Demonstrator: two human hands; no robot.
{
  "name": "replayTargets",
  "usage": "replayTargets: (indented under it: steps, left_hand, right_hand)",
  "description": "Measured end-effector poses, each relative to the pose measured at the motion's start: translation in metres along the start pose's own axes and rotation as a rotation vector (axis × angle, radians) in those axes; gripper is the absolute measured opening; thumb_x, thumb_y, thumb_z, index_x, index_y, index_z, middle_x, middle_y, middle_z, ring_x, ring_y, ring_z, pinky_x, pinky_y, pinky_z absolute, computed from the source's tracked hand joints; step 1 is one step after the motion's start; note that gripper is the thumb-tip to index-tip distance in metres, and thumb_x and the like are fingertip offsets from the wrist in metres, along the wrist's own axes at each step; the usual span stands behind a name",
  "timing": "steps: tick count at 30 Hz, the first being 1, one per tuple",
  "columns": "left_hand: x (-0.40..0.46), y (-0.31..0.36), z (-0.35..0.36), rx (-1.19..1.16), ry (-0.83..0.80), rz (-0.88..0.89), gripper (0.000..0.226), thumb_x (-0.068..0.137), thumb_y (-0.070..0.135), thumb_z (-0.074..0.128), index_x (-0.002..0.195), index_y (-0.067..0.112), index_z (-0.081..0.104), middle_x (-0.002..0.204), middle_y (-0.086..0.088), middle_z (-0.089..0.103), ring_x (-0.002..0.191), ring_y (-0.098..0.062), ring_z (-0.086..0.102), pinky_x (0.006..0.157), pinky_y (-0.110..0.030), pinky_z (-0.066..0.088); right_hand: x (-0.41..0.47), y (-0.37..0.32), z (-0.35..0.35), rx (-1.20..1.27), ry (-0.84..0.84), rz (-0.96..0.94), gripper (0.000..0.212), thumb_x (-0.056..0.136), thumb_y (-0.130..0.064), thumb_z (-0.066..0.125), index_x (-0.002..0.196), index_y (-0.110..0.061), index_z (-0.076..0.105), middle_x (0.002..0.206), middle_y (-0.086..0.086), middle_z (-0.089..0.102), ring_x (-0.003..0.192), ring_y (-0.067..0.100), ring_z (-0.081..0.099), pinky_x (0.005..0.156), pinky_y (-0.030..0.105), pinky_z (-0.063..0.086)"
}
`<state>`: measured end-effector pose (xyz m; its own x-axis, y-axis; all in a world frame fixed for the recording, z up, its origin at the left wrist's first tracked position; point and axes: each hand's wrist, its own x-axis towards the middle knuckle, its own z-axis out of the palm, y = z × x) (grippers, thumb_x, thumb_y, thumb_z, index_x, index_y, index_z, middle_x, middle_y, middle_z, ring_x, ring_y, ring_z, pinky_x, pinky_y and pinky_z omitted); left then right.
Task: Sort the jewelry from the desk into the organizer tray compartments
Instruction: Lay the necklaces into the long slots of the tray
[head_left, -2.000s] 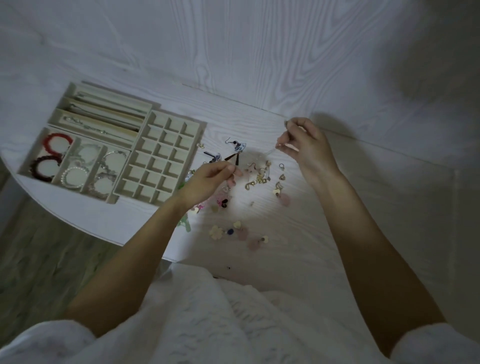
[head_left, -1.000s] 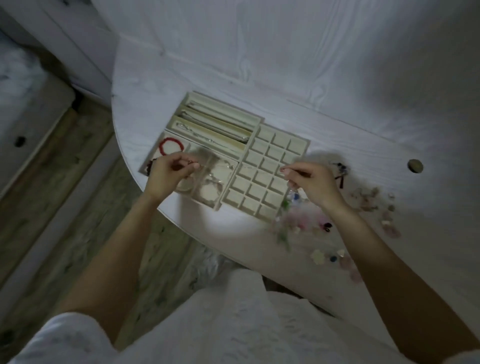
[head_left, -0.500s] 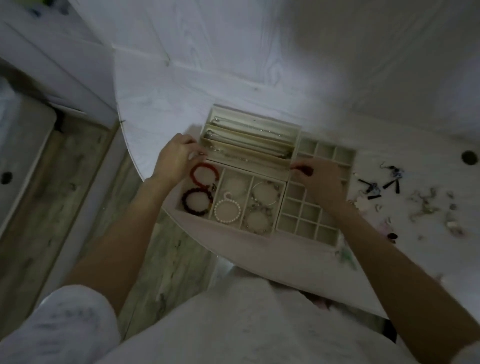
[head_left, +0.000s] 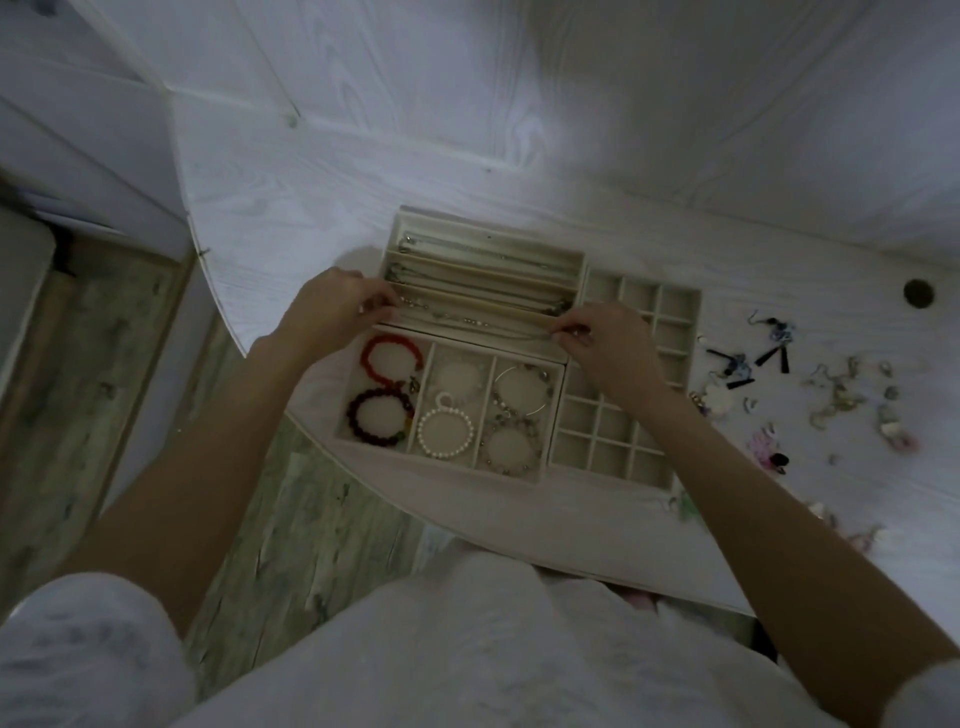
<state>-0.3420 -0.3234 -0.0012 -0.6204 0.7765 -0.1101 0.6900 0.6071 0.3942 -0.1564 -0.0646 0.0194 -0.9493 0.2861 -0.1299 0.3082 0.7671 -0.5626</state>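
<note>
Head view: looking down on a white wood-grain tabletop (head_left: 519, 171) with a curved near edge, dim light, a wooden floor at lower left of the frame.
Organizer tray (head_left: 566, 358): cream, set in the middle of the frame near the tabletop's curved edge; three sections touching each other, long slots at the top, wide bays below them, a grid of small square cells to the right.
Long slots: thin necklaces lie lengthwise in them, one chain per slot as far as the blur allows.
Necklace (head_left: 467, 319): fine chain with small pale beads, stretched along the nearest long slot between both hands.
Left hand (head_left: 332, 312): at the left end of that slot, fingers curled, thumb and fingertips pinching the chain's end.
Right hand (head_left: 602, 340): at the right end of the same slot, over the grid's edge, fingertips pinching the chain's other end.
Wide bays: red bead bracelet (head_left: 390, 358) above a dark maroon bracelet (head_left: 379, 418) in the left bay; pearl bracelet (head_left: 445, 431) in the middle bay; thin metal bangles in the right bay.
Loose jewelry (head_left: 831, 395): small earrings and charms scattered on the tabletop at the right of the frame, well apart from the tray; some dark tassels, some pink and gold pieces.
Writing: no brand or label can be read.
</note>
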Motion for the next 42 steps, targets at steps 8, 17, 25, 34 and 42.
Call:
replayTargets:
  steps: [8, 17, 25, 34, 42]
  left_hand:
    - [0.014, -0.023, 0.000, 0.117, 0.028, 0.304, 0.014, 0.073, 0.019, 0.081, 0.085, 0.013, 0.078, 0.088, -0.006, 0.066, 0.077, -0.025, 0.051, 0.065, -0.033, 0.044]
    - [-0.011, -0.019, 0.006, 0.204, 0.275, 0.200, 0.029, 0.091, 0.019, 0.045, 0.086, 0.006, 0.071, 0.091, -0.010, 0.063, 0.077, -0.027, 0.048, 0.063, -0.034, 0.030]
    - [-0.023, -0.013, 0.014, 0.259, 0.212, 0.201, 0.029, 0.083, 0.015, 0.045, 0.095, 0.016, 0.072, 0.101, -0.009, 0.060, 0.085, -0.028, 0.043, 0.067, -0.035, 0.023]
    - [-0.021, -0.010, 0.012, 0.281, 0.207, 0.235, 0.031, 0.083, 0.013, 0.047, 0.096, 0.021, 0.074, 0.099, -0.009, 0.059, 0.085, -0.027, 0.042, 0.067, -0.035, 0.024]
    - [-0.013, -0.011, 0.015, 0.296, 0.160, 0.269, 0.028, 0.082, 0.010, 0.051, 0.091, 0.021, 0.075, 0.100, -0.009, 0.062, 0.085, -0.028, 0.044, 0.068, -0.036, 0.026]
  right_hand:
    - [0.003, 0.003, 0.011, -0.072, -0.033, -0.014, 0.013, 0.085, -0.018, 0.067, 0.094, -0.014, 0.076, 0.098, 0.008, 0.068, 0.095, 0.028, 0.056, 0.080, 0.030, 0.038]
    - [-0.004, 0.006, 0.017, -0.273, 0.105, -0.115, 0.018, 0.085, -0.013, 0.057, 0.091, -0.014, 0.074, 0.100, 0.010, 0.062, 0.093, 0.030, 0.052, 0.079, 0.037, 0.045]
    - [-0.008, 0.004, 0.030, -0.433, -0.008, -0.180, 0.042, 0.085, -0.030, 0.035, 0.096, -0.022, 0.075, 0.112, 0.010, 0.056, 0.101, 0.031, 0.047, 0.084, 0.040, 0.035]
    - [-0.007, 0.010, 0.028, -0.489, -0.041, -0.215, 0.033, 0.086, -0.030, 0.043, 0.088, -0.028, 0.076, 0.115, 0.007, 0.056, 0.103, 0.028, 0.044, 0.083, 0.040, 0.033]
    - [-0.006, 0.015, 0.029, -0.494, -0.028, -0.217, 0.038, 0.086, -0.033, 0.038, 0.091, -0.029, 0.076, 0.116, 0.007, 0.055, 0.102, 0.029, 0.048, 0.086, 0.041, 0.035]
